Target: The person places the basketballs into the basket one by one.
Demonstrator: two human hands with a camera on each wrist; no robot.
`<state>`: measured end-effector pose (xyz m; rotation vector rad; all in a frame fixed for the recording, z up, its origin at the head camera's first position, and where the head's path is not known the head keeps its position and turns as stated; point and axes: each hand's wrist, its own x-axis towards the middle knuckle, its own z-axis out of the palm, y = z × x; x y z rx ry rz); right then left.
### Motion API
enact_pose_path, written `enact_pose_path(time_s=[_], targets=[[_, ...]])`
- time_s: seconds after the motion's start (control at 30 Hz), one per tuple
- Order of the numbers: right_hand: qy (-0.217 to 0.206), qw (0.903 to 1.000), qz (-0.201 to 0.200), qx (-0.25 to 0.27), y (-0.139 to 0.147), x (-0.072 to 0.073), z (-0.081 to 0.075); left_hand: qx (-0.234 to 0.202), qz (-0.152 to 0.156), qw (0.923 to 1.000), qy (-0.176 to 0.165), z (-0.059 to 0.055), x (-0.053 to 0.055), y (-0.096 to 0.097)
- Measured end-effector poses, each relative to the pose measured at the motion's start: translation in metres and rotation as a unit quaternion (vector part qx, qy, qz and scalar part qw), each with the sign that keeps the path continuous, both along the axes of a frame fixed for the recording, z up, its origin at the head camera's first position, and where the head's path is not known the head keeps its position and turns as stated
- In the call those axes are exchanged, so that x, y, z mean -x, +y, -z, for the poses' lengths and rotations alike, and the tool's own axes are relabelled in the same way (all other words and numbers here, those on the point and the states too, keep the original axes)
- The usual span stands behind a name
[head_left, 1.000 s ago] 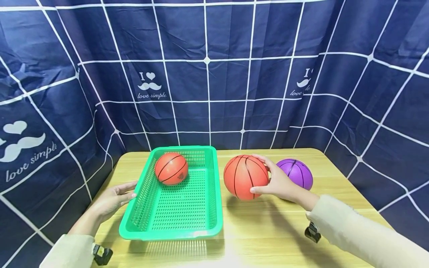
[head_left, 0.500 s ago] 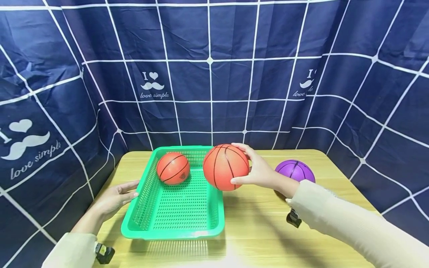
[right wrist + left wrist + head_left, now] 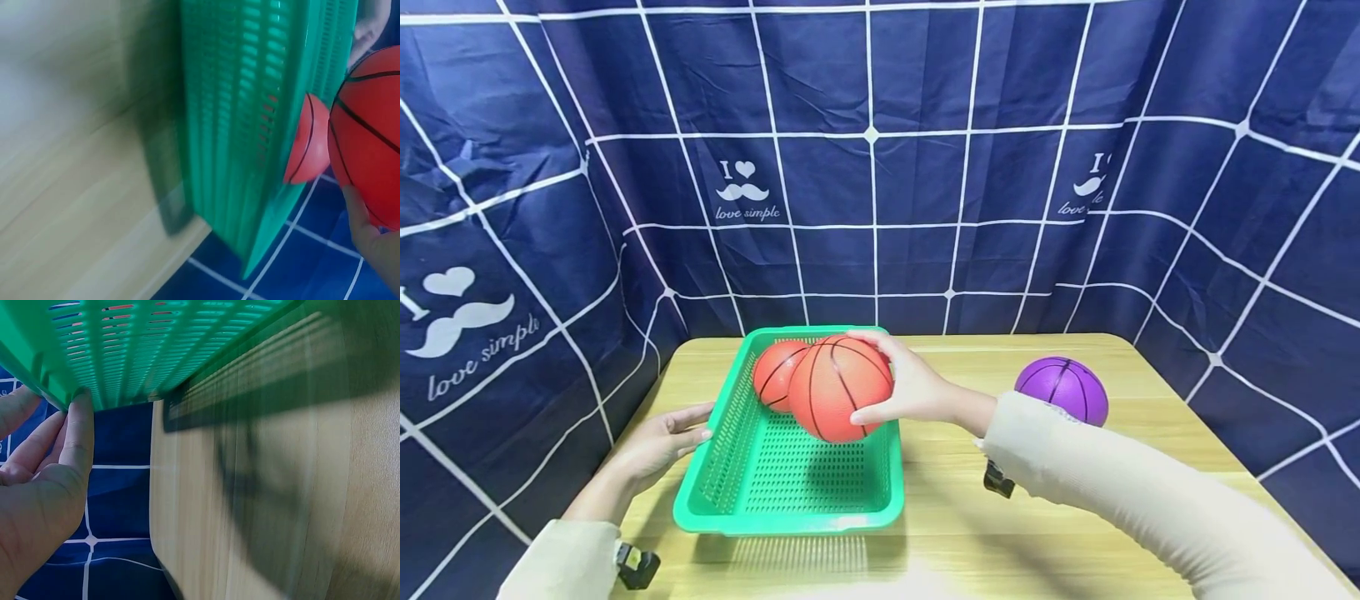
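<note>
My right hand (image 3: 917, 387) grips an orange toy basketball (image 3: 835, 396) from its right side, thumb in front and fingers over the top. The ball is above the green plastic basket (image 3: 790, 523), apart from its floor. Behind it, partly hidden, another orange basketball (image 3: 771, 371) lies in the basket's far left corner; the right wrist view also shows this ball (image 3: 311, 140). At the basket's left side my left hand (image 3: 651, 446) touches the rim, fingers fairly straight. In the left wrist view the thumb (image 3: 78, 434) meets the basket's outer side.
A purple basketball (image 3: 1067, 387) sits on the wooden table (image 3: 955, 533) at the right, beyond my right forearm. Dark blue curtains (image 3: 917, 200) with white grid lines stand behind and on both sides of the table.
My right hand has carried the orange basketball leftward from the table's right part to over the basket, now covering part of the other orange ball. The left hand stays at the rim.
</note>
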<state>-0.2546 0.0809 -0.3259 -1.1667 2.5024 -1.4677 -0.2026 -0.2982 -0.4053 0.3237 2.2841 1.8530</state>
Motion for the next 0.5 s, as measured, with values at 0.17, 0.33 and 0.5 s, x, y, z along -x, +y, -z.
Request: enact_pose_path(time_s=[0.17, 0.33, 0.5], targets=[[0.007, 0.9992, -0.002, -0.039, -0.023, 0.001, 0.004, 0.01, -0.009, 0.9999, -0.004, 0.0, 0.0, 0.0], [0.009, 0.9974, -0.008, -0.071, -0.044, 0.001, 0.007, 0.012, -0.013, 0.9998, -0.006, -0.001, 0.0, 0.0], [-0.003, 0.996, -0.027, -0.085, -0.063, 0.001, 0.01, 0.003, -0.008, 0.9999, -0.007, -0.001, 0.0, 0.0]])
